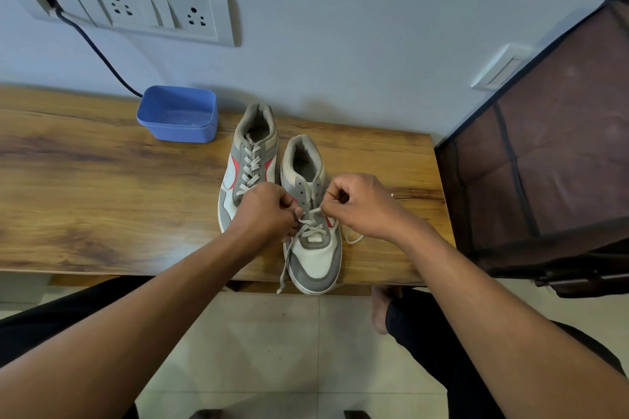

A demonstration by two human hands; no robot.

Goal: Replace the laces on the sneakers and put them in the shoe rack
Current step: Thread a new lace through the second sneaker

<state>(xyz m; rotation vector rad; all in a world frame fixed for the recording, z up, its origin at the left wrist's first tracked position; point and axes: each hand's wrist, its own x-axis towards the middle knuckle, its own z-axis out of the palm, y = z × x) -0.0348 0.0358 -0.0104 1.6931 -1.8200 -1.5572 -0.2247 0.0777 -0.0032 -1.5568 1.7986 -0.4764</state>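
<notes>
Two worn grey-and-white sneakers stand upright side by side on the wooden table (102, 180), toes toward its near edge. The left sneaker (250, 163) (red flashes on its sides) sits further back and is fully laced in white. The right sneaker (311, 248) has its toe at the table's edge. Its white lace (308, 226) crosses only the lower eyelets, one end dangling past the edge, the other curling on the wood beside it. The shoe rack (551, 153), brown fabric with black trim, stands just right of the table.
</notes>
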